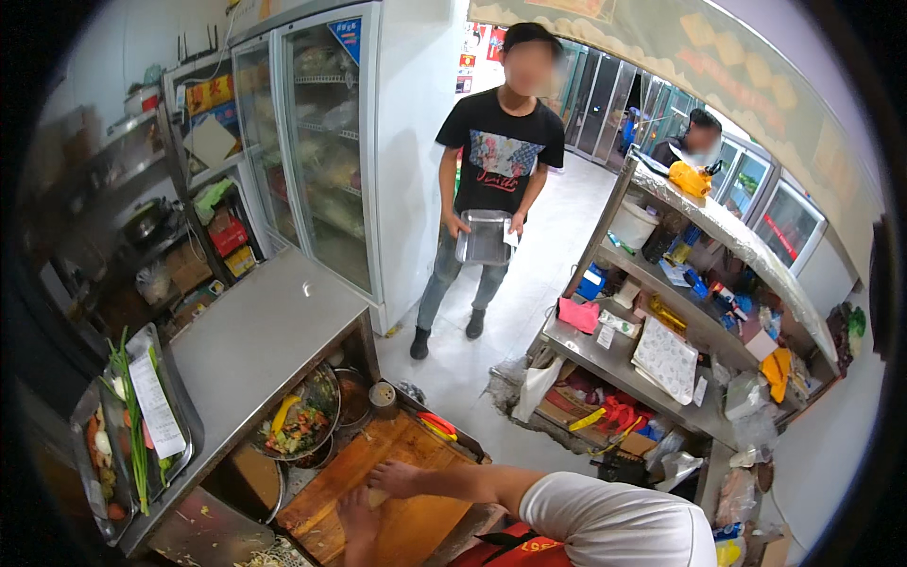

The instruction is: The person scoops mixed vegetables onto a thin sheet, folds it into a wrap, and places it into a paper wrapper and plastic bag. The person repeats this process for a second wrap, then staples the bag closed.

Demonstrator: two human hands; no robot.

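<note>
Low at centre, both hands meet on a wooden board point(378, 491) set into the steel counter point(260, 345). Right hand point(395, 477), arm coming from the white sleeve at lower right, lies flat with fingers spread on a small pale item point(378, 497), prob. to pin it down; what the item is can't be told. Left hand point(356, 524) sits just below, touching the board; its grip can't be told.

Left of the board, a metal bowl point(302, 416) of mixed veg stands w/ other bowls in a recess, near for reach. Far left, a tray point(142, 416) of greens carries a long white paper slip.

Ahead, a person in a black tee holds a steel tray point(484, 236) at waist height w/ both hands. Glass-door fridge point(321, 142) behind, blue sticker at its top corner. Yellow signs on left shelves; red and white notices on the back wall. Right shelves point(661, 340) hold a pink packet, blue boxes, a white patterned sheet.
</note>
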